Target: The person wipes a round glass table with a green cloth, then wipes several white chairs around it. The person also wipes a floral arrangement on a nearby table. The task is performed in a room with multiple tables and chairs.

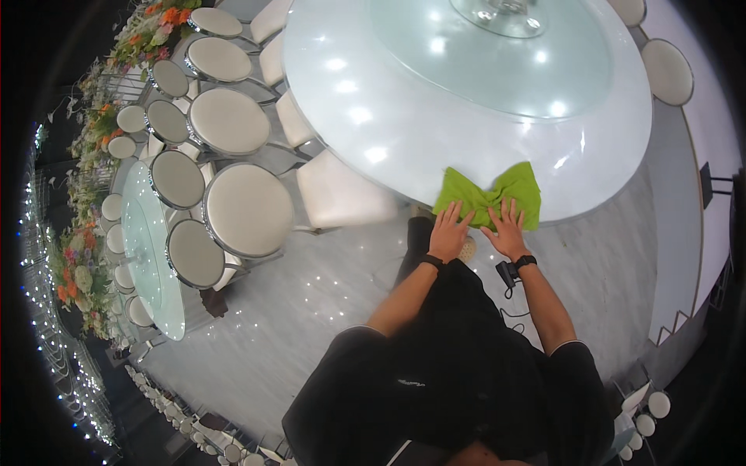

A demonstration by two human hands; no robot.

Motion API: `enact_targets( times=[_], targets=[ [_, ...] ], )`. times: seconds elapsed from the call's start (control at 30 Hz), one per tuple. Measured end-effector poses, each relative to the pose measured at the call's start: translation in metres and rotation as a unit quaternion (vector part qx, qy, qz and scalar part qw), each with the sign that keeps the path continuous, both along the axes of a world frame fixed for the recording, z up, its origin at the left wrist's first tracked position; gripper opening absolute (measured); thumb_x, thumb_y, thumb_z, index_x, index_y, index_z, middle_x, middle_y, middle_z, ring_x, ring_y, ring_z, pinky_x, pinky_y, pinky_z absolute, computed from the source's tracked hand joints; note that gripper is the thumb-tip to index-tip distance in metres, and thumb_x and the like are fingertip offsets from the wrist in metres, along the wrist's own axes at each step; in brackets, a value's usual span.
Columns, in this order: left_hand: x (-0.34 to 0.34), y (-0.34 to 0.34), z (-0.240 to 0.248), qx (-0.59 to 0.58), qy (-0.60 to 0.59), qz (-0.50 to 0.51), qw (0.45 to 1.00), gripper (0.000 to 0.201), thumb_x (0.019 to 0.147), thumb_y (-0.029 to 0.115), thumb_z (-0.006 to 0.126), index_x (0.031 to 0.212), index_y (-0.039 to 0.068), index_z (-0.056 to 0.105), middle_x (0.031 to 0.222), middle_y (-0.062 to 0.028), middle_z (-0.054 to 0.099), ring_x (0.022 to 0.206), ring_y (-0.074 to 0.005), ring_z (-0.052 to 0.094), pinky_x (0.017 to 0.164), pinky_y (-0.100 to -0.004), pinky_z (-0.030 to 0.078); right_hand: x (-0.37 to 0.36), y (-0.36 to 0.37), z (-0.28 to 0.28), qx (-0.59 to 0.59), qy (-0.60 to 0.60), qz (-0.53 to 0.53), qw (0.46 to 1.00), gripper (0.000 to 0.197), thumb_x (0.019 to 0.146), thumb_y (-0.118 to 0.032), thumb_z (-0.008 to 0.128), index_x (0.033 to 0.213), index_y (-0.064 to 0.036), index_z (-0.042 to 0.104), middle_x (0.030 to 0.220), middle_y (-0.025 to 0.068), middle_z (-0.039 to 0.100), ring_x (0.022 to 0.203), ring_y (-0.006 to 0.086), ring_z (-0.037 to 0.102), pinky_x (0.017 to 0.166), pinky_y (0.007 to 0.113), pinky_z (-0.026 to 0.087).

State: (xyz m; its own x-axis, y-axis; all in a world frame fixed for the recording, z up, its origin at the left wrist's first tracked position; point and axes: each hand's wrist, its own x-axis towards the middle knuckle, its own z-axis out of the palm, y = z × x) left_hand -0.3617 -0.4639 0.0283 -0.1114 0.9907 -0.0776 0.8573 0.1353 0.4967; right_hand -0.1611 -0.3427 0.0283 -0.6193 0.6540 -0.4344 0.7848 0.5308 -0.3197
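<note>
A banquet or event hall
A round white surface (420,147) with a glass turntable (482,85) stands at one o'clock; white round-backed chairs (229,120) crowd ten o'clock, another round surface (159,291) sits at nine, colourful flowers (74,283) line nine to ten, and tiny lights (70,342) glitter towards half past eight.

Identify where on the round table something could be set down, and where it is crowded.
On the white table, the outer band is bare left and right of the green cloth, bordered inward by the glass disc. The disc's near part, below the clear round base, is bare. The left hand and right hand on the cloth crowd the near edge.
</note>
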Motion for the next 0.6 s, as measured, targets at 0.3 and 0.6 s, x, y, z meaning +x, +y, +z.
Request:
enact_targets(
  times=[0.3, 0.6],
  targets=[
    [-0.160, 0.026, -0.011, 0.018, 0.011, 0.063, 0.998, 0.053, 0.101, 0.026, 0.066, 0.153, 0.023, 0.057, 0.165, -0.0140, 0.042, 0.152, -0.0345, 0.040, 0.124, -0.0532, 0.033, -0.175, 0.057, -0.003, -0.048, 0.043, 0.064, 0.996, 0.075, 0.100, -0.061, 0.061, 0.161, -0.0196, 0.047, 0.176, 0.0236, 0.012, 0.162, 0.0478, -0.001, 0.122, 0.075, 0.000],
    [-0.377, 0.104, -0.035, 0.006, 0.113, 0.091, 0.989, 0.058, 0.106, 0.032, 0.057, 0.162, 0.020, 0.045, 0.169, -0.0232, 0.032, 0.154, -0.0449, 0.032, 0.124, -0.0586, 0.028, -0.398, 0.131, -0.013, -0.012, 0.099, 0.047, 0.994, 0.079, 0.097, -0.054, 0.067, 0.165, -0.0247, 0.041, 0.178, 0.0196, 0.005, 0.162, 0.0477, 0.002, 0.122, 0.077, 0.001]
  ],
)
